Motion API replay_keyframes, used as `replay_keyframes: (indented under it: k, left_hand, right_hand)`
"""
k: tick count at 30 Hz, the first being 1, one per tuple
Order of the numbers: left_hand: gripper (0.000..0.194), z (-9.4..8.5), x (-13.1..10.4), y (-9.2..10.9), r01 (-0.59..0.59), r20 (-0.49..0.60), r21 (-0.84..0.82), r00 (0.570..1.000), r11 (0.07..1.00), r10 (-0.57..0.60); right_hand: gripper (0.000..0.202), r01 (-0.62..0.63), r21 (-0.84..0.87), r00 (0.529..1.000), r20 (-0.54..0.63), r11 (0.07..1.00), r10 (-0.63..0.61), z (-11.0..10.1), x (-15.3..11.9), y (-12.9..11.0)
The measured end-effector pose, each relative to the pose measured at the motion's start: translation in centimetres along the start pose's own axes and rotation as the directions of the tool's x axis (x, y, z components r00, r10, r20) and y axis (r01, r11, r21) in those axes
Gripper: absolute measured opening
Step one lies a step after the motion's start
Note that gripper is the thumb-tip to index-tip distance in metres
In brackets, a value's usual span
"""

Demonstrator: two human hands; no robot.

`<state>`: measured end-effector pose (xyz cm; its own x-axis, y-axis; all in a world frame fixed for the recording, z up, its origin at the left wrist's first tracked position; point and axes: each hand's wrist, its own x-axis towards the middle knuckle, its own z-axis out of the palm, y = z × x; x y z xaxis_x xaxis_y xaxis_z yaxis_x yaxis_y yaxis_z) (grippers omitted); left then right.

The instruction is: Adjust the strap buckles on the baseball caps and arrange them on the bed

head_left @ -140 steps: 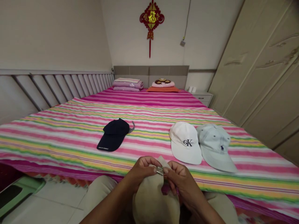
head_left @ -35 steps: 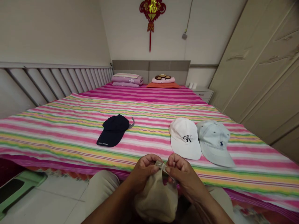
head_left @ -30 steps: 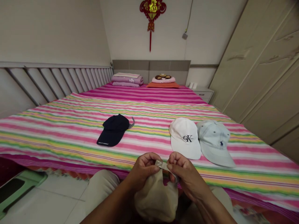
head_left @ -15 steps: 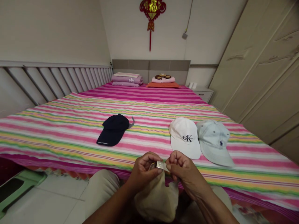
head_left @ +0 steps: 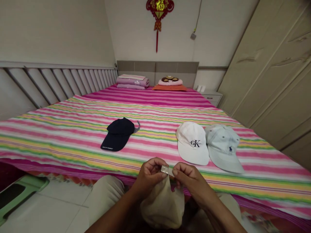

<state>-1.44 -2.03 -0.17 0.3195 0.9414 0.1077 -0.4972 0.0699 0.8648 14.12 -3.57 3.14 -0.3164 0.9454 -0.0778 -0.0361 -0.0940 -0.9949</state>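
A beige cap [head_left: 163, 205] hangs between my hands above my lap, its back strap uppermost. My left hand [head_left: 152, 174] pinches the strap at its silver metal buckle [head_left: 164, 169]. With thumb and fingertips, my right hand [head_left: 187, 176] grips the strap end [head_left: 170, 172] just right of the buckle. Beyond my hands on the bed, a dark navy cap [head_left: 119, 133] with a loose grey strap lies to the left. A white cap [head_left: 191, 142] with black letters lies to the right, touching a pale mint cap [head_left: 224, 147] with a small dark emblem.
The bed [head_left: 150, 113] has a striped cover. Folded purple bedding [head_left: 132, 82] and an orange cushion [head_left: 169, 87] lie by the headboard [head_left: 138, 67]. A green stool [head_left: 26, 192] stands at lower left. A rail runs along the left side, wardrobe doors [head_left: 274, 71] along the right.
My right hand has shifted slightly, its fingers curled lower around the strap end. The buckle sits a little further left and higher. The caps on the bed have not moved.
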Motion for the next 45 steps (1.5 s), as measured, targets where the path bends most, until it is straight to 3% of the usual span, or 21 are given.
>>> replay_keyframes:
  k: [13,21,28,32,35,38,42,45]
  left_hand:
    - [0.025,-0.3,0.1,0.1,-0.005,0.056,0.039,0.998,0.999,0.003]
    - [0.024,-0.5,0.1,-0.6,0.05,-0.029,-0.059,0.998,0.997,-0.052]
    - [0.013,-0.9,0.1,-1.2,-0.059,-0.078,0.008,0.995,0.998,0.06]
    - [0.012,-0.5,0.0,-0.9,-0.006,-0.124,0.061,0.992,0.998,0.014]
    - [0.014,-0.2,-0.1,-0.2,0.095,-0.141,0.092,0.987,0.991,-0.082]
    - [0.02,-0.3,-0.3,0.3,0.16,-0.089,0.101,0.984,0.982,-0.151]
    - [0.021,-0.7,-0.4,0.4,0.122,0.036,0.084,0.991,0.989,-0.126]
    - [0.018,-1.1,-0.2,0.5,0.114,0.091,0.19,0.987,0.975,-0.133]
  right_hand:
    - [0.036,-0.019,0.046,1.0,0.022,0.999,0.018,0.7,0.5,0.4]
    - [0.019,0.043,-0.235,0.996,-0.067,0.971,-0.06,0.8,0.2,0.3]
    - [0.01,0.056,-0.233,0.988,-0.128,0.971,-0.088,1.2,0.5,1.4]
    - [0.009,0.055,-0.282,0.982,-0.16,0.958,-0.103,1.2,0.4,1.4]
    - [0.007,0.048,-0.332,0.98,-0.166,0.942,-0.109,1.1,0.1,1.0]
    - [0.007,0.063,-0.404,0.976,-0.167,0.913,-0.142,1.1,-0.2,0.6]
    - [0.007,0.082,-0.475,0.975,-0.144,0.876,-0.169,1.1,-0.5,0.4]
    - [0.007,0.1,-0.521,0.976,-0.114,0.848,-0.185,1.0,-0.7,0.2]
